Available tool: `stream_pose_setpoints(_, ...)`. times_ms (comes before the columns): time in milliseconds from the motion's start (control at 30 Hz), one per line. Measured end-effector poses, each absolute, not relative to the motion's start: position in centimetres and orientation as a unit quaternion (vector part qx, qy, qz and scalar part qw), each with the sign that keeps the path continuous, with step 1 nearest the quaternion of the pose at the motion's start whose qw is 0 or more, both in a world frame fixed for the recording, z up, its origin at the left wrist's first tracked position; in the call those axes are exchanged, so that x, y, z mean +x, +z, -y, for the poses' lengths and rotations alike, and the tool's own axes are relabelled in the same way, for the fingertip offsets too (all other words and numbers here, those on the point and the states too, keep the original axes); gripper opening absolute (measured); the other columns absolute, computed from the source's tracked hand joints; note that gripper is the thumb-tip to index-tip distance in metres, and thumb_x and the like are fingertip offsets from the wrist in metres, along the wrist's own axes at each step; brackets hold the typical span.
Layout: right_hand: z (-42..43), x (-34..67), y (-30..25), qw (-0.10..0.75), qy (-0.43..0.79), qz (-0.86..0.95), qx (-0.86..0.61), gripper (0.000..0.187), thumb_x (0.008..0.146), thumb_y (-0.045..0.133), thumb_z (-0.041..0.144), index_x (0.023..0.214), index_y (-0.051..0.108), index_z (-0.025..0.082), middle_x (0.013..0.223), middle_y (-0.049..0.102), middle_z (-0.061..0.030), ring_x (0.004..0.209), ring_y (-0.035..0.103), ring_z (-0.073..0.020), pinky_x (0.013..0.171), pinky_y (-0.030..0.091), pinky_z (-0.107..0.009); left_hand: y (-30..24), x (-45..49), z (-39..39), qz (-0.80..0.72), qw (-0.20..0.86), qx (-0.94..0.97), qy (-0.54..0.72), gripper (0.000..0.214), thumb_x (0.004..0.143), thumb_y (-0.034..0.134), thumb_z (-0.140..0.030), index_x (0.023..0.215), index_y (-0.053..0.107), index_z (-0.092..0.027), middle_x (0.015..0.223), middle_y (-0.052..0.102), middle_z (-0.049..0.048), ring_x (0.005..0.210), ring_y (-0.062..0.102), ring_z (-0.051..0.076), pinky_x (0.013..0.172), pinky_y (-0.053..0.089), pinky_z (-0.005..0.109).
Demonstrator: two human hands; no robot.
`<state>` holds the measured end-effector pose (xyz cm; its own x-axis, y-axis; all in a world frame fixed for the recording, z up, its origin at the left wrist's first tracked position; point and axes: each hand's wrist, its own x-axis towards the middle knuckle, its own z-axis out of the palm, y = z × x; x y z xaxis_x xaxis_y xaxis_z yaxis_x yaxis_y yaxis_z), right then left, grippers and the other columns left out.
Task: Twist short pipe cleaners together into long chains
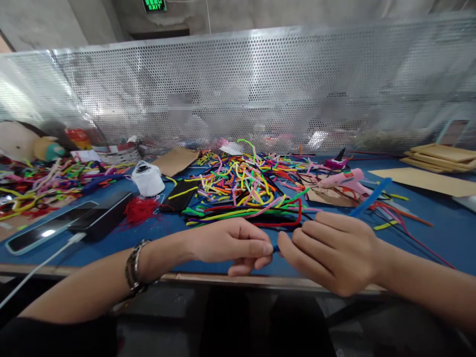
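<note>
Both my hands meet over the front edge of a blue table. My left hand, with a bracelet on its wrist, pinches one end of a blue pipe cleaner. My right hand is closed round the same blue pipe cleaner, which sticks up and to the right from its fist. Just beyond my hands lies a big heap of coloured pipe cleaners, with a red one bent at its near edge.
A phone on a white cable and a black box lie at the left, next to red thread and a white roll. A pink glue gun, cardboard sheets and a perforated metal screen are behind.
</note>
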<state>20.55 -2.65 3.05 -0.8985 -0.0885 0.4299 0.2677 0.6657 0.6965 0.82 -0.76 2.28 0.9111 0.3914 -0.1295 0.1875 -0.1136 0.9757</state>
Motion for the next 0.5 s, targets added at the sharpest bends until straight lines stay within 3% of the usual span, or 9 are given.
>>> stream_pose_setpoints(100,2.3,20.3,2.2,0.215,-0.334,0.912,-0.099,0.025,0.083,0.035,0.012,0.065,0.052,0.016,0.048,0.048,0.0030,0.044,0.038,-0.0091,0.045,0.027,-0.025,2.0,0.7,0.6,-0.222,0.487,0.837,0.113,0.029,0.086,0.036,-0.024,0.060,0.042,-0.015,0.043,0.038,-0.0074,0.038,0.036,0.003,0.041,0.029,0.012)
stream_pose_setpoints(167,2.1,20.0,1.7,0.227,-0.250,0.930,-0.147,0.026,0.080,0.037,0.012,0.058,0.047,0.017,0.045,0.043,0.0040,0.043,0.034,-0.0082,0.045,0.024,-0.024,1.9,0.6,0.5,-0.231,0.276,0.919,0.160,0.030,0.085,0.039,-0.023,0.057,0.045,-0.014,0.044,0.041,-0.0065,0.041,0.037,0.004,0.042,0.027,0.014)
stream_pose_setpoints(267,1.9,19.5,1.6,0.253,-0.025,0.937,-0.239,0.023,0.074,0.041,0.010,0.052,0.039,0.017,0.044,0.032,0.0063,0.042,0.027,-0.0052,0.042,0.021,-0.020,1.9,0.4,0.6,-0.197,-0.071,0.951,0.227,0.031,0.086,0.040,-0.024,0.058,0.051,-0.015,0.045,0.048,-0.0053,0.041,0.038,0.006,0.041,0.021,0.020)
stream_pose_setpoints(333,1.9,19.2,1.8,0.243,0.172,0.909,-0.292,0.025,0.073,0.041,0.012,0.051,0.033,0.017,0.046,0.026,0.0069,0.042,0.023,-0.0041,0.039,0.019,-0.018,2.0,0.2,0.7,-0.150,-0.233,0.927,0.254,0.028,0.086,0.039,-0.020,0.063,0.055,-0.015,0.047,0.053,-0.0051,0.042,0.041,0.007,0.041,0.022,0.023)
stream_pose_setpoints(433,1.7,18.8,1.9,0.253,0.429,0.823,-0.273,0.028,0.078,0.038,0.025,0.053,0.027,0.019,0.047,0.022,0.0077,0.040,0.019,-0.0042,0.036,0.018,-0.017,2.5,0.1,0.8,-0.068,-0.384,0.873,0.293,0.019,0.082,0.043,-0.012,0.070,0.057,-0.014,0.049,0.055,-0.0050,0.043,0.044,0.008,0.041,0.023,0.024)
stream_pose_setpoints(500,1.3,18.7,1.8,0.273,0.488,0.795,-0.233,0.028,0.081,0.032,0.030,0.055,0.027,0.020,0.046,0.022,0.0083,0.038,0.019,-0.0044,0.035,0.020,-0.018,2.8,0.2,0.7,-0.069,-0.375,0.873,0.305,0.019,0.082,0.043,-0.013,0.068,0.056,-0.013,0.046,0.053,-0.0046,0.041,0.042,0.008,0.040,0.022,0.023)
